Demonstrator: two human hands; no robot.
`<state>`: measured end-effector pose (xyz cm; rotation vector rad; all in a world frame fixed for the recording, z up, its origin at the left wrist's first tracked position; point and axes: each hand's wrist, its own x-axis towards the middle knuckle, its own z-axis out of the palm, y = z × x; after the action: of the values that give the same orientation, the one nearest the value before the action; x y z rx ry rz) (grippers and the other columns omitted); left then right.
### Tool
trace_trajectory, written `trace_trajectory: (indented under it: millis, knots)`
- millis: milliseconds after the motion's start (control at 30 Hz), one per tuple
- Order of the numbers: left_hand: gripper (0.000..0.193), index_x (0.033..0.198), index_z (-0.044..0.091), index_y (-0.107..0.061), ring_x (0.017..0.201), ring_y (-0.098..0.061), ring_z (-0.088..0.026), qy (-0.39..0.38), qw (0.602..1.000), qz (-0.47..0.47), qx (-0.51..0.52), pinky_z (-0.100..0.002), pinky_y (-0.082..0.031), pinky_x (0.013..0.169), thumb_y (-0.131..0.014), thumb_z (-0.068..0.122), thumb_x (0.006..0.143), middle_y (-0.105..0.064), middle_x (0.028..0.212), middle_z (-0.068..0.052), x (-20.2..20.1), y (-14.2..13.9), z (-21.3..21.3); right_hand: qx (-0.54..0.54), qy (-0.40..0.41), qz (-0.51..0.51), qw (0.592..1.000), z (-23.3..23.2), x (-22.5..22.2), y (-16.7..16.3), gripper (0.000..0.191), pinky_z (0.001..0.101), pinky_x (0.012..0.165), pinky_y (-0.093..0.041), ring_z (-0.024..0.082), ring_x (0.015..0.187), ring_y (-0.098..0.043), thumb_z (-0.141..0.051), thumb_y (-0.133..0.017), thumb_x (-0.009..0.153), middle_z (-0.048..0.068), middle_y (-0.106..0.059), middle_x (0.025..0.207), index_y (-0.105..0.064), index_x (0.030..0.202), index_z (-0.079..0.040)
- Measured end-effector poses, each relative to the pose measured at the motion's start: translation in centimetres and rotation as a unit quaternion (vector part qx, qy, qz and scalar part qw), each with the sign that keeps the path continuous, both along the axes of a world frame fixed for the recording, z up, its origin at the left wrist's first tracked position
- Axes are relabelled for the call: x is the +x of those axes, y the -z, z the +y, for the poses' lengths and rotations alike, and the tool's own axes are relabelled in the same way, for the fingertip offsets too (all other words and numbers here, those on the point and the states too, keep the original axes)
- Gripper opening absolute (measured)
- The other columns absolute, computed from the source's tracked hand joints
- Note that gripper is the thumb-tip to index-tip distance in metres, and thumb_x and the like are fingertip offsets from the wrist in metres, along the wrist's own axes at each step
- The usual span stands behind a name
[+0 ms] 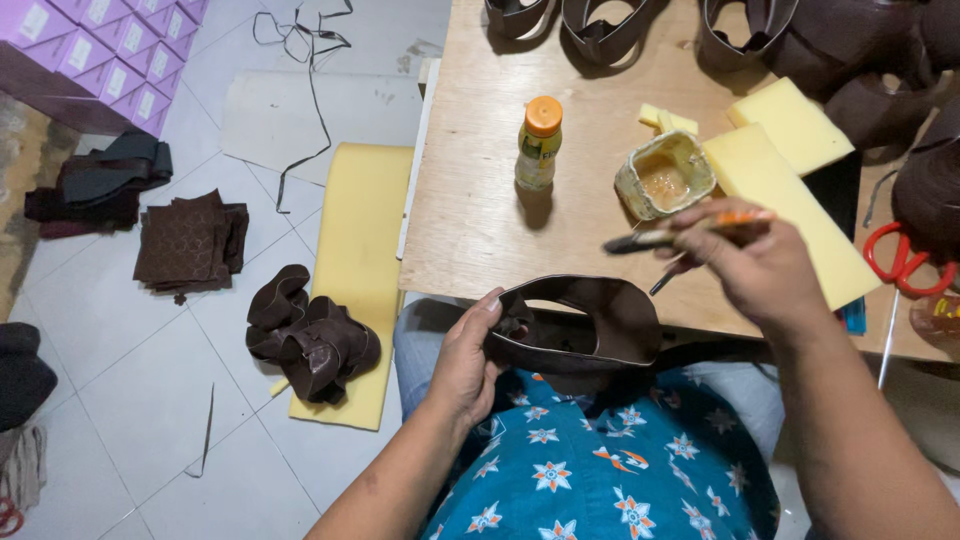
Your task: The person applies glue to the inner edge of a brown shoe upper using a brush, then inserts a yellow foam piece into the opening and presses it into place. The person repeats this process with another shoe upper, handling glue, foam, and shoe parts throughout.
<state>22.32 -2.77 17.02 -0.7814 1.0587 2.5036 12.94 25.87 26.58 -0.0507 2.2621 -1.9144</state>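
My left hand (468, 358) grips the left end of a dark brown curved leather band (590, 322) held over my lap at the table's near edge. My right hand (752, 262) holds a small brush (655, 239) with an orange handle, its dark bristle tip pointing left above the band. Just beyond the brush stands a glue-smeared tin (665, 178) with tan glue inside.
On the wooden table (470, 200) are a small orange-capped bottle (538, 146), yellow foam blocks (790, 190), red-handled scissors (905, 262) and more brown bands (600, 30) at the back. The tiled floor at left holds a yellow foam sheet (355, 250), brown leather pieces (310, 335), purple boxes (110, 50).
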Motion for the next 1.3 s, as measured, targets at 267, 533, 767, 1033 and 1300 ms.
trace_trajectory:
  millis: [267,533,767,1033,1300]
  knots:
    - [0.06,0.146,-0.002,-0.05,0.116,-0.064,-0.02,0.012,1.0,0.02,0.009,-0.035,-0.053,0.098,-0.06,0.03,0.096,-0.066,0.131,-0.015,-0.1,0.2,0.7,0.059,-0.204,0.133,0.968,-7.4,4.8,1.3,0.015,0.0318,0.088,-0.056,0.019,0.098,-0.071,-0.003,-0.072,0.085,0.01,-0.073,0.104,-0.068,0.1,-0.001]
    - [0.048,0.134,-0.008,-0.059,0.105,-0.066,-0.018,-0.017,0.999,0.036,0.011,-0.032,-0.053,0.093,-0.06,0.027,0.1,-0.069,0.118,-0.014,0.0,-0.2,0.4,0.21,-0.281,0.243,0.905,-8.4,5.1,1.0,0.018,0.036,0.08,-0.056,0.027,0.09,-0.071,-0.003,-0.07,0.075,0.008,-0.071,0.094,-0.064,0.091,-0.006]
    - [0.04,0.121,-0.003,-0.067,0.092,-0.07,-0.016,0.009,1.0,0.007,-0.003,-0.029,-0.056,0.08,-0.058,0.03,0.1,-0.074,0.107,-0.01,-0.4,0.8,-1.1,0.181,-0.224,0.255,0.923,-6.6,5.5,-1.1,0.016,0.0349,0.082,-0.058,0.024,0.094,-0.073,-0.003,-0.069,0.078,0.009,-0.07,0.099,-0.061,0.092,-0.005]
    - [0.038,0.122,-0.001,-0.069,0.09,-0.068,-0.012,0.031,0.998,0.051,-0.006,-0.026,-0.055,0.082,-0.059,0.028,0.1,-0.074,0.103,-0.008,0.0,0.8,0.5,0.141,-0.278,0.27,0.911,-9.1,5.5,1.3,0.021,0.0352,0.082,-0.058,0.026,0.094,-0.072,0.001,-0.071,0.076,0.009,-0.071,0.1,-0.063,0.094,-0.004]
    - [0.038,0.113,-0.003,-0.067,0.089,-0.071,-0.02,0.005,1.0,0.002,-0.028,-0.033,-0.057,0.08,-0.058,0.03,0.098,-0.075,0.1,-0.012,-0.6,-1.0,-1.9,0.318,-0.16,0.306,0.883,-5.5,5.6,-1.6,0.022,0.0381,0.078,-0.056,0.029,0.089,-0.071,0.002,-0.073,0.068,0.011,-0.07,0.091,-0.059,0.084,-0.004]
